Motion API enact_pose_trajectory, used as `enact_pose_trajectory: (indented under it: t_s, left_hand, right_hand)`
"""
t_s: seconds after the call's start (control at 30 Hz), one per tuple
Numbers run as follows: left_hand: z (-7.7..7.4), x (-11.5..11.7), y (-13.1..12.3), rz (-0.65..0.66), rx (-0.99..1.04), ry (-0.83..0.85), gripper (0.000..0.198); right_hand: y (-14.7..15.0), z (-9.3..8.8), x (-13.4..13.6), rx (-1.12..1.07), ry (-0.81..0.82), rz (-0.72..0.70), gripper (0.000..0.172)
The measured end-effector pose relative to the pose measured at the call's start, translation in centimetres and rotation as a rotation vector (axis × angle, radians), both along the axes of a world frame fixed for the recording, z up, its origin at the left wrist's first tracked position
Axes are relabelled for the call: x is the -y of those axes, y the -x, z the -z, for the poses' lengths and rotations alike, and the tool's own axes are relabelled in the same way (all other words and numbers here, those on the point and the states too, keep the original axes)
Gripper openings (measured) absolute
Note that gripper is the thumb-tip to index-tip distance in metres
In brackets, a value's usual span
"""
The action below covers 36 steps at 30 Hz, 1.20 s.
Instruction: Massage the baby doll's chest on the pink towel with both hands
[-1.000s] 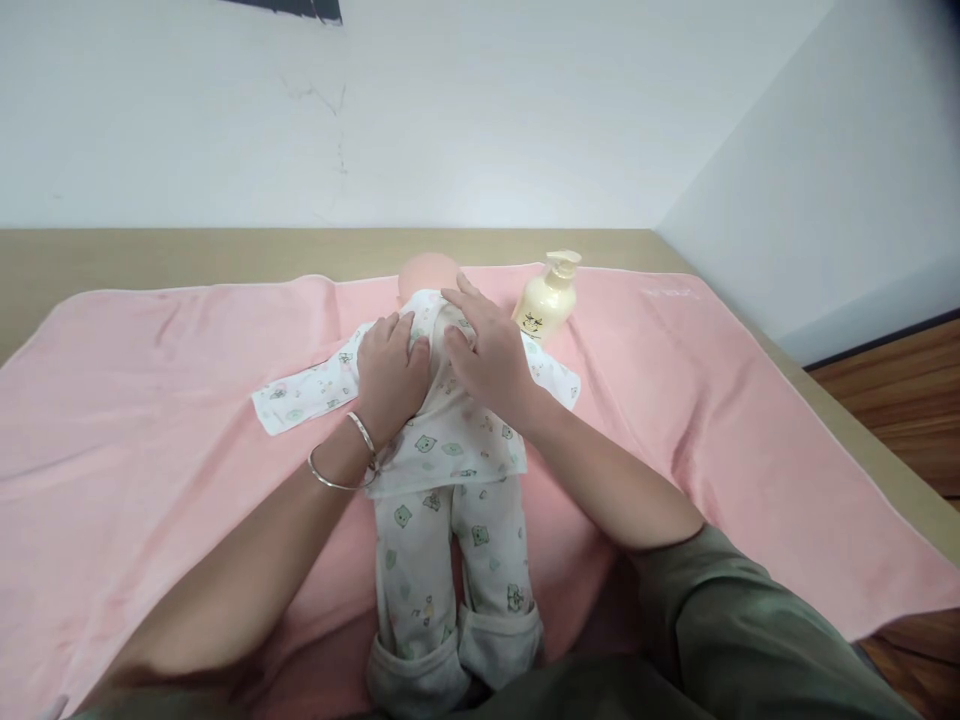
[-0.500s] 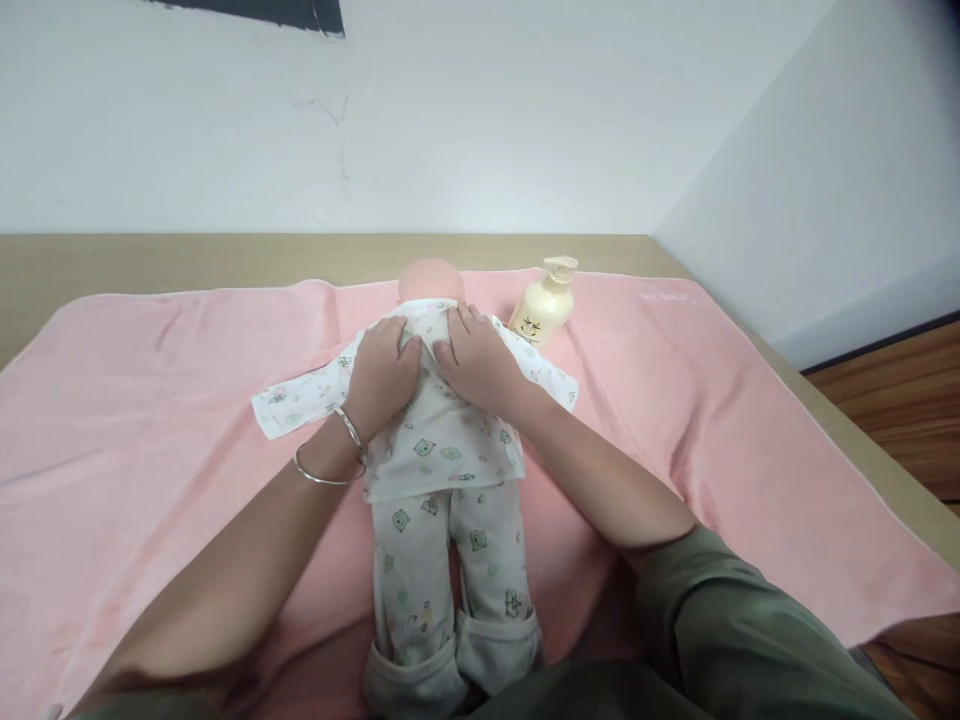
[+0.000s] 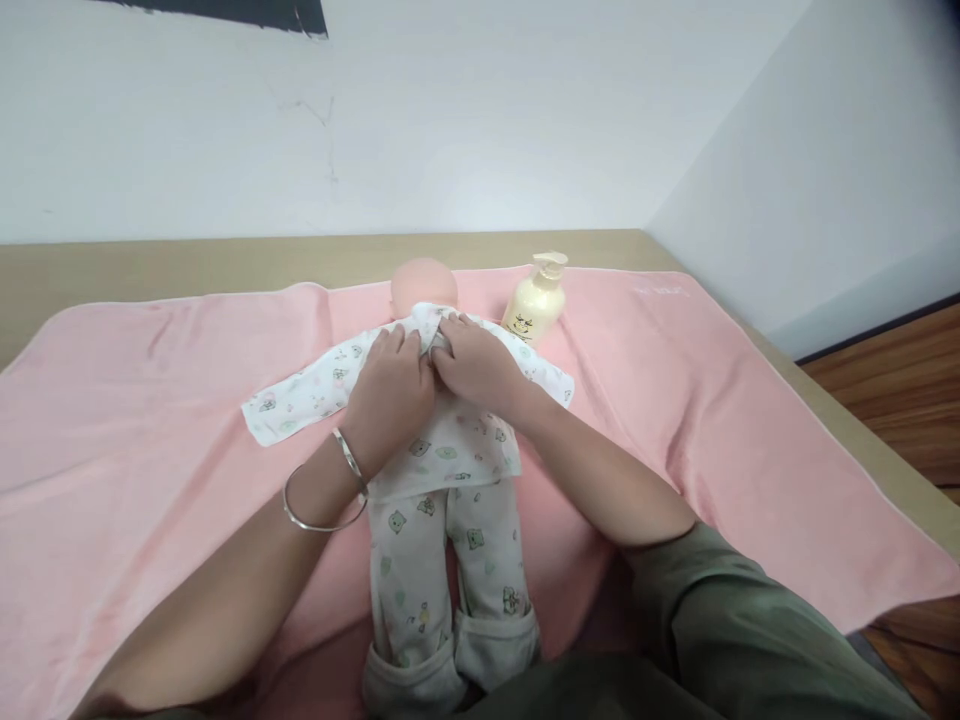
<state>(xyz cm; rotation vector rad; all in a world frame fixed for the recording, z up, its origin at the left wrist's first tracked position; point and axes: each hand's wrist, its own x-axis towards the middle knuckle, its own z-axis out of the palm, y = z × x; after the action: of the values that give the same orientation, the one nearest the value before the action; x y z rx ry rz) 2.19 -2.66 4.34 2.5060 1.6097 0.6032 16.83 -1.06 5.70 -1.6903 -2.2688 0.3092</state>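
A baby doll (image 3: 424, 284) in a white printed baby shirt (image 3: 450, 450) and matching trousers (image 3: 487, 545) lies lengthwise before me, its bald head farthest away. The shirt's sleeves spread out to both sides. My left hand (image 3: 394, 390) is at the upper chest, its fingers curled into the cloth near the neck opening. Close beside it, my right hand (image 3: 476, 360) pinches the shirt at the neckline. Between my hands the cloth is gathered, and both thumbs are partly hidden. A silver bangle (image 3: 322, 490) circles my left wrist.
A pale yellow pump bottle (image 3: 534, 302) stands just right of the doll's head, near the right sleeve. Under everything lies a pink towel (image 3: 165, 400) on a wooden table (image 3: 112, 270). A white wall (image 3: 450, 120) rises behind, with wood-grain panels (image 3: 900, 385) at right.
My hands have gone from lying on the chest to gripping cloth near the neck. The left hand has moved right, closer to the right hand. The collar is now bunched.
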Motion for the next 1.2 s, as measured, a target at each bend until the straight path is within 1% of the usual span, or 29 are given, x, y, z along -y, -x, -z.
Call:
enact_pose_trajectory:
  t_s: [0.07, 0.17, 0.2, 0.27, 0.37, 0.43, 0.5, 0.6, 0.7, 0.77, 0.83, 0.87, 1.0, 1.07, 1.13, 1.2]
  left_hand:
    - [-0.4, 0.6, -0.3, -0.009, 0.048, 0.036, 0.035]
    - [-0.5, -0.1, 0.0, -0.087, 0.179, 0.119, 0.028]
    - [-0.3, -0.7, 0.3, -0.114, 0.238, 0.137, 0.026]
    - [0.2, -2.1, 1.0, -0.153, 0.321, 0.165, 0.021]
    - [1.1, -3.8, 2.0, -0.171, 0.338, 0.199, 0.018]
    - [1.8, -4.4, 2.3, -0.171, 0.322, 0.180, 0.018]
    - [2.3, -4.5, 2.2, -0.164, 0.301, 0.136, 0.021]
    - [3.1, -4.3, 1.7, -0.178, 0.296, 0.086, 0.033]
    - [3.9, -4.3, 1.5, -0.208, 0.324, 0.055, 0.047]
    - [4.1, -4.4, 1.5, -0.206, 0.327, 0.050, 0.051]
    - [3.9, -4.4, 1.5, -0.203, 0.316, 0.048, 0.050]
    - [3.5, -4.3, 1.6, -0.198, 0.299, 0.053, 0.048]
    - [0.9, -2.6, 1.3, -0.160, 0.149, 0.116, 0.031]
    - [-0.3, -1.5, 0.9, -0.129, 0.108, 0.111, 0.025]
    - [-0.8, -0.7, 0.6, -0.096, 0.110, 0.085, 0.023]
    - [-0.7, -0.6, 0.5, -0.079, 0.140, 0.086, 0.023]
  right_hand:
    - [-0.5, 0.3, -0.9, -0.008, 0.024, 0.029, 0.041]
    - [-0.3, 1.3, -0.8, 0.051, -0.034, 0.057, 0.058]
    - [0.0, 1.7, -0.4, 0.083, -0.056, 0.056, 0.061]
    - [0.9, 2.1, 1.1, 0.142, -0.108, 0.030, 0.063]
    - [2.1, 2.2, 3.1, 0.172, -0.185, -0.006, 0.061]
    - [2.3, 1.9, 3.5, 0.154, -0.184, -0.023, 0.060]
    - [1.8, 1.3, 2.8, 0.121, -0.133, -0.045, 0.060]
    - [0.6, 0.7, 0.6, 0.074, -0.039, -0.048, 0.055]
    - [-0.2, 1.0, -1.2, 0.054, 0.003, 0.031, 0.056]
    - [-0.3, 1.5, -1.6, 0.056, -0.002, 0.072, 0.060]
    - [-0.2, 2.0, -1.6, 0.059, -0.015, 0.077, 0.060]
    - [-0.2, 2.2, -1.6, 0.062, -0.024, 0.075, 0.060]
    - [-0.4, 2.3, -1.6, 0.079, -0.070, 0.033, 0.059]
    - [-0.7, 2.1, -1.9, 0.098, -0.091, -0.002, 0.056]
    - [-1.0, 1.9, -1.9, 0.130, -0.101, -0.033, 0.055]
    - [-1.0, 1.7, -1.7, 0.169, -0.101, -0.053, 0.056]
